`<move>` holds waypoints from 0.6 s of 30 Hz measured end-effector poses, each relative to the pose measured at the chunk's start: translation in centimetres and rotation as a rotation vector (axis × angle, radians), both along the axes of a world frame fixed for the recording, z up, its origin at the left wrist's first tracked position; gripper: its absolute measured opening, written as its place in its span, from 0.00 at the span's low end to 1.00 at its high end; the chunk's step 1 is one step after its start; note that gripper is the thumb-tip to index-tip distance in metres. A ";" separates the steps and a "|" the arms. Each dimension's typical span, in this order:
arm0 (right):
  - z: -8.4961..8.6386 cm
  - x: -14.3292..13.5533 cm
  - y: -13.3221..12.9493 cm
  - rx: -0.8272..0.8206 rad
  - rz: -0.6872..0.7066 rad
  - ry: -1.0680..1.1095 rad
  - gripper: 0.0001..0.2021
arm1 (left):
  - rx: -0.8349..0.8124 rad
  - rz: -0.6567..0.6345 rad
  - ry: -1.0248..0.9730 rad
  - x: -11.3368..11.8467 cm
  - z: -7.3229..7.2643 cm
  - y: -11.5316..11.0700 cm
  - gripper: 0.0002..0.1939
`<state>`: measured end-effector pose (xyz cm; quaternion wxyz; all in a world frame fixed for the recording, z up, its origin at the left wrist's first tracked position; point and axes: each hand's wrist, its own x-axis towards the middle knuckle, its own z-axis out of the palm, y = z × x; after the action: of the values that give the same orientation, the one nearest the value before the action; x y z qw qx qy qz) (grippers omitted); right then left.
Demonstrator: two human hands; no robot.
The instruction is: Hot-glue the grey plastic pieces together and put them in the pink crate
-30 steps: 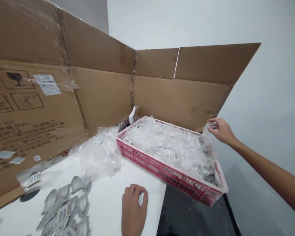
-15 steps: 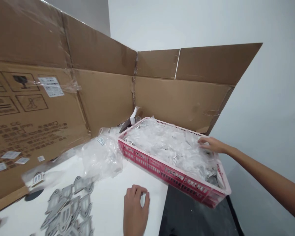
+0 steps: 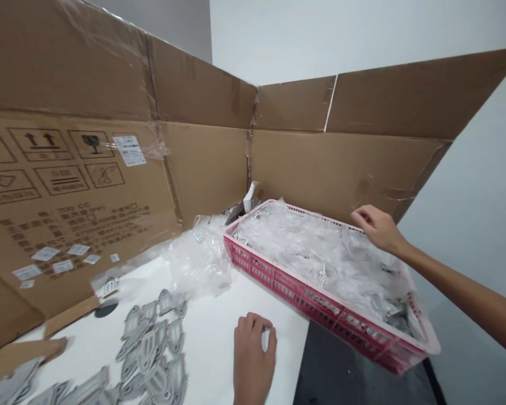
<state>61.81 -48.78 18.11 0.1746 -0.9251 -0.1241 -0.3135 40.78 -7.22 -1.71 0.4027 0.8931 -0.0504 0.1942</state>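
Note:
My left hand [image 3: 254, 355] rests on the white table, fingers bent and thumb apart, with nothing in it. Above the right part of a red plastic basket [image 3: 287, 284], my right hand [image 3: 378, 228] is raised with its fingers curled in. Nothing shows in its fingers. Clear plastic bags [image 3: 303, 236] fill the basket, with small metallic-looking pieces inside some of them. Left of my left hand lies a pile of flat grey metal pieces [image 3: 154, 343] with slots.
Cardboard walls [image 3: 206, 169] stand behind and to the left. A crumpled clear plastic bag [image 3: 200, 261] lies left of the basket. A small bag with a slotted piece [image 3: 109, 287] is near the cardboard. Another person's hand [image 3: 53, 350] reaches in at lower left.
My right hand has lifted off the bags in the basket and its fingers have curled. My left hand stays on the table. The view has turned left, showing more grey pieces.

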 end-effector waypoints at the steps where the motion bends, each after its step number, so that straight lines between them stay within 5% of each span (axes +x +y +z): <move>1: 0.1 0.6 2.0 -0.041 0.073 0.015 0.23 | -0.001 -0.003 -0.003 -0.1 0.0 0.0 0.07; 5: -1.3 3.5 9.9 -0.140 0.260 0.161 0.24 | -0.015 0.038 -0.032 -0.3 -0.5 -0.5 0.07; 11: -4.5 8.6 20.0 -0.141 0.312 0.220 0.19 | 0.035 0.118 -0.116 -0.1 -2.6 -1.3 0.09; 18: -3.3 10.8 34.6 -0.169 0.437 0.176 0.15 | 0.041 0.189 -0.213 0.6 -5.3 -1.5 0.10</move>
<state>72.63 -14.17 14.77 0.1706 -0.9114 -0.3311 -0.1751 41.36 -8.70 -6.98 0.3564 0.8763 -0.0124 0.3240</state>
